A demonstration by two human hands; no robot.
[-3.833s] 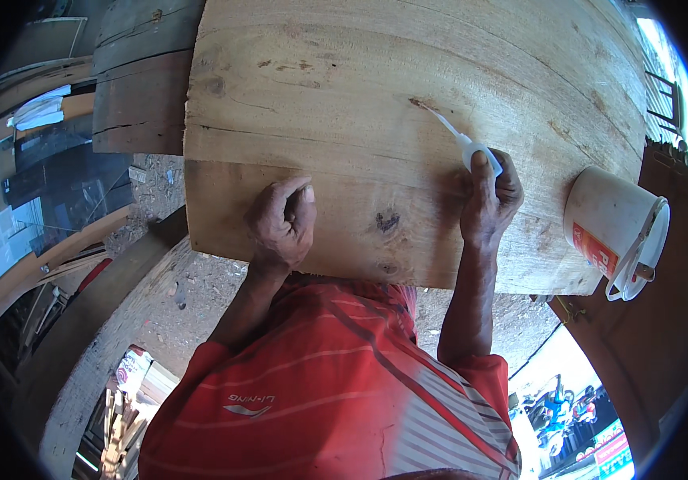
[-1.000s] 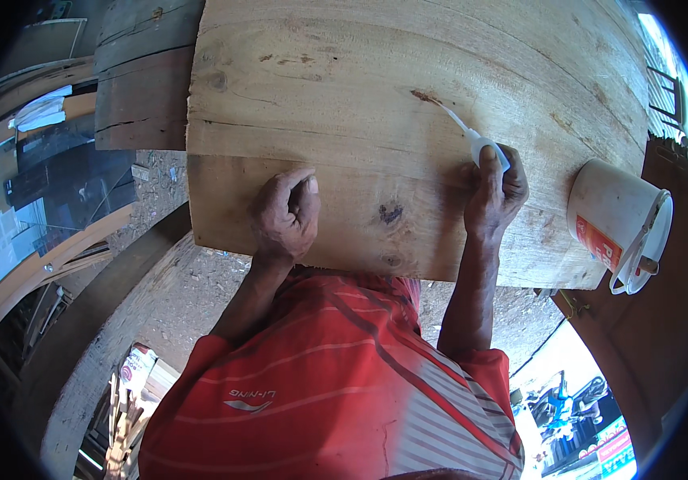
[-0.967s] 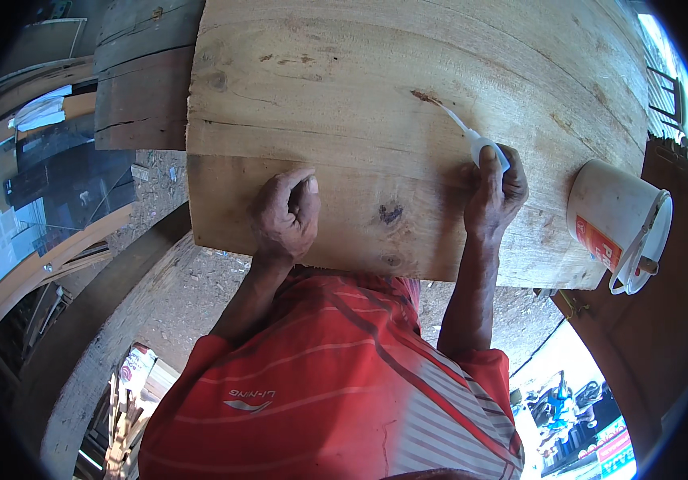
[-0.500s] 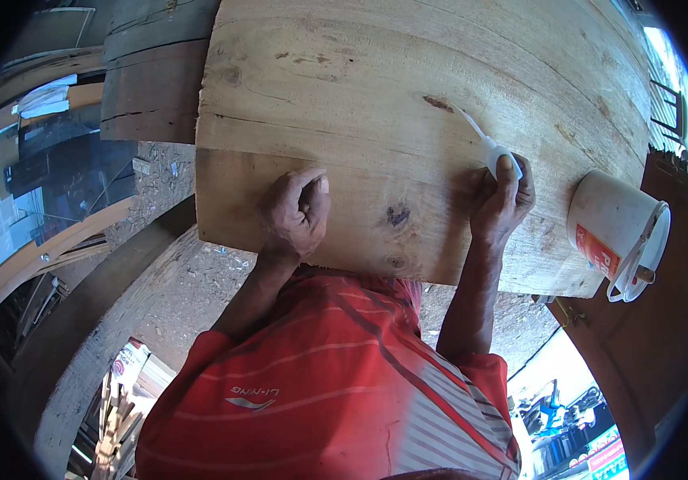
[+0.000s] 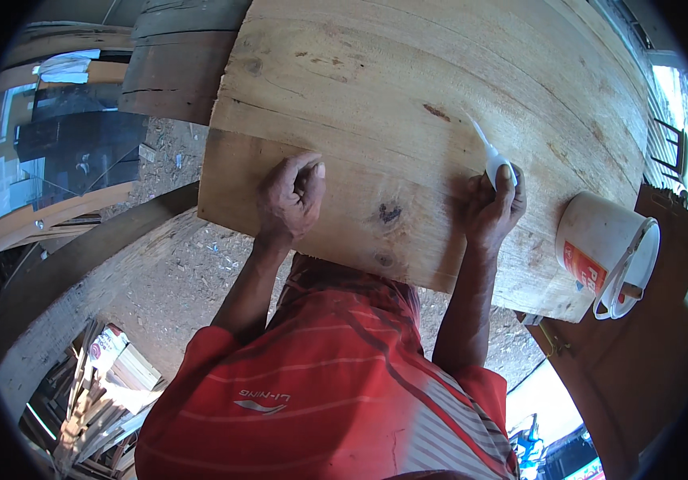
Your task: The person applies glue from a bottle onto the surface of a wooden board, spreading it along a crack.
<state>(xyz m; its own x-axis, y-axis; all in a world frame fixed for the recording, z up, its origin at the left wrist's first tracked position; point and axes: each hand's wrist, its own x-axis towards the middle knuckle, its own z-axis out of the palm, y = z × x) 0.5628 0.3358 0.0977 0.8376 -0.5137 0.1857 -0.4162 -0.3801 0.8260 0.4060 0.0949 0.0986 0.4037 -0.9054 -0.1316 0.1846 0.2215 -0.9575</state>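
A broad panel of joined wooden boards (image 5: 336, 112) lies in front of me, with knots and a few dark cracks in its face. Near its front left, my left hand (image 5: 290, 198) rests on the wood, fingers curled in and thumb up against them. Whatever its palm may contain is hidden. My right hand (image 5: 494, 210) grips a small white squeeze bottle (image 5: 493, 158) with a long thin nozzle, the thumb pressed on its side. That nozzle points away from me, its tip close to a brown crack in the panel.
At the panel's right edge a white bucket (image 5: 584, 236) with a red label and a handle lies tilted. Grey boards (image 5: 176, 72) adjoin the far left. A thick curved timber (image 5: 112, 264) runs along the left, and wood scraps (image 5: 112, 400) are heaped lower left.
The whole view has shifted slightly, so the panel's left edge and the bucket sit differently in the picture. Both hands keep their poses, and the bottle stays in my right hand.
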